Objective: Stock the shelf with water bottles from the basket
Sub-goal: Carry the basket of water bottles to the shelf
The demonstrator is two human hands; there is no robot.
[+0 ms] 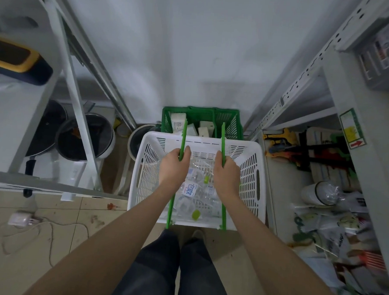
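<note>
A white slotted plastic basket [252, 172] with two green handles hangs in front of my legs. My left hand [173, 166] is closed around the left green handle [183, 133]. My right hand [227, 171] grips the right green handle [223, 135]. Inside the basket lie several clear water bottles [198, 192] with green caps and white-blue labels, partly hidden by my hands. Metal shelving [303, 89] rises on the right, with white shelf boards.
A green basket [229, 121] holding white boxes stands on the floor beyond the white one. Pots [84, 140] sit on a low shelf at left. The lower right shelf is packed with bagged goods [333, 222]. A charger and cable [21, 217] lie on the tiled floor.
</note>
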